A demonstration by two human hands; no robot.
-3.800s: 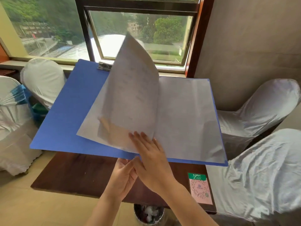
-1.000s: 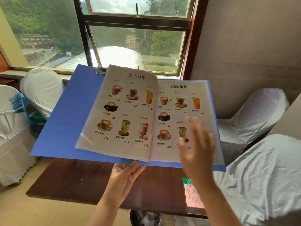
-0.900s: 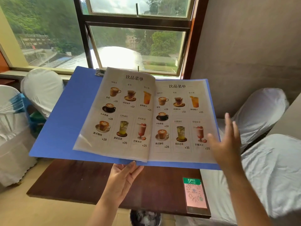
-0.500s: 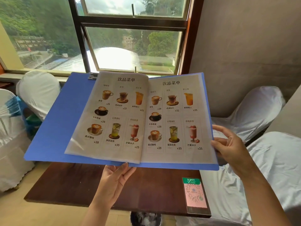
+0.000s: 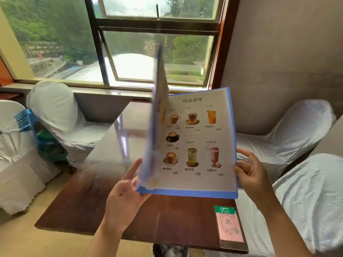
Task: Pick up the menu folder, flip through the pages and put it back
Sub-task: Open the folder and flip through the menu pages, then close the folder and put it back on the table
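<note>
The blue menu folder hangs in the air above the dark wooden table. Its right half lies open and shows a drinks page with cups and prices. Its left cover with the left pages stands almost upright, edge-on and blurred. My left hand is under the folder's bottom left corner at the spine, fingers spread against the upright cover. My right hand grips the right edge of the folder, thumb on the page.
A pink and green QR card lies at the table's near right corner. White-covered chairs stand right and left of the table. A window is behind. A bin sits under the table.
The left cover and pages have swung up from lying flat to nearly vertical, towards the right half. My right hand has taken hold of the folder's right edge.
</note>
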